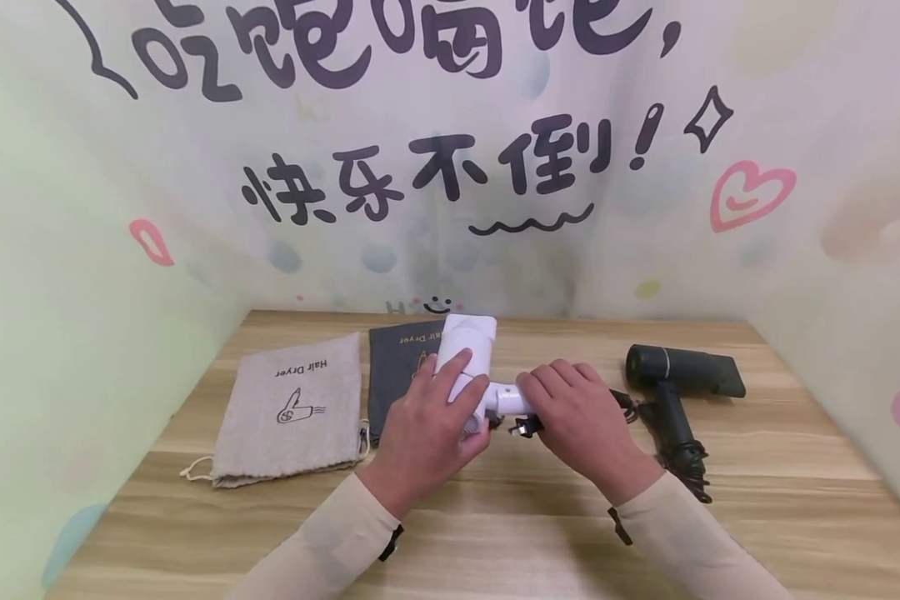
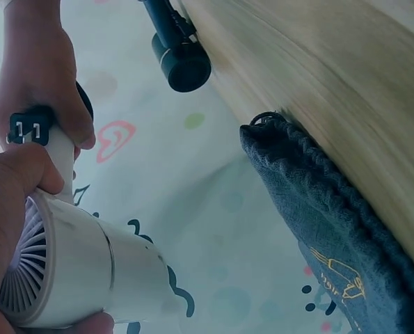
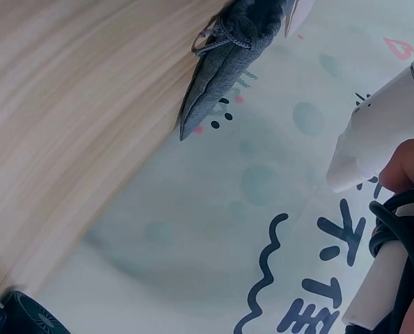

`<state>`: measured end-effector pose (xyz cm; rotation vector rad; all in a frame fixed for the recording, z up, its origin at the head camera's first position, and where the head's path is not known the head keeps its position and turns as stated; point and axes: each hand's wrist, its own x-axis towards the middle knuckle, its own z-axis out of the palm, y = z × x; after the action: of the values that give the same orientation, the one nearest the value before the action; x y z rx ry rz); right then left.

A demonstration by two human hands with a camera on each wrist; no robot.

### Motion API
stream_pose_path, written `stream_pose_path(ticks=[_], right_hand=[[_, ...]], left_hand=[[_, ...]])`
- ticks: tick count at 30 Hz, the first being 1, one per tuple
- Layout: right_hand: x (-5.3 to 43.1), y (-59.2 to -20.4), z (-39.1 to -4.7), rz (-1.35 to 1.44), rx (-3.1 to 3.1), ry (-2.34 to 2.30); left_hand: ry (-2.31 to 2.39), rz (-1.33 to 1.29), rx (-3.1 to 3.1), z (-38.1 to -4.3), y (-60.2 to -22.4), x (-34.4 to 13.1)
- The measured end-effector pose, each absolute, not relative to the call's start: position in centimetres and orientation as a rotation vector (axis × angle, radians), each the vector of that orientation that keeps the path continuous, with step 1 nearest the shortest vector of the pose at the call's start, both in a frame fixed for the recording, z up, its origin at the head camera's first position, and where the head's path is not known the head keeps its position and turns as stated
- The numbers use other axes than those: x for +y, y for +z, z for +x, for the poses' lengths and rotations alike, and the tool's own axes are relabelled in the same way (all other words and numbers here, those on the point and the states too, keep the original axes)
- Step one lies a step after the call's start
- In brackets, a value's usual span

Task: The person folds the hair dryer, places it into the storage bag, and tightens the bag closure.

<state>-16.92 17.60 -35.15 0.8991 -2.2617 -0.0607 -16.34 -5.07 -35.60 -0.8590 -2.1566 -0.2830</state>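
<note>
Above the table, both hands hold a white hair dryer (image 1: 468, 340). My left hand (image 1: 429, 427) grips its barrel, with the thumb by the finned air inlet (image 2: 27, 261) in the left wrist view. The right hand (image 1: 581, 421) wraps round the white handle, along with the bundled black cord (image 3: 394, 233). A black two-pin plug (image 2: 31, 128) sticks out beside the right hand. Part of the handle is hidden under its fingers.
A beige drawstring bag (image 1: 288, 412) printed "Hair Dryer" lies at the left of the wooden table (image 1: 487, 533). Beside it, a dark grey drawstring bag (image 1: 392, 367) is partly covered by the dryer. At the right lies a black hair dryer (image 1: 693, 372), cord wound round its handle. A printed cloth (image 1: 390, 258) hangs behind.
</note>
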Motion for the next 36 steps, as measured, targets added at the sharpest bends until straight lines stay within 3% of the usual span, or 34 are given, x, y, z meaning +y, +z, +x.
stream_pose_path(ticks=[36], right_hand=[[17.63, -35.44, -17.21, 0.972, -2.249, -0.045]], left_hand=[[-0.290, -0.923, -2.132, -16.72, -36.11, -5.92]])
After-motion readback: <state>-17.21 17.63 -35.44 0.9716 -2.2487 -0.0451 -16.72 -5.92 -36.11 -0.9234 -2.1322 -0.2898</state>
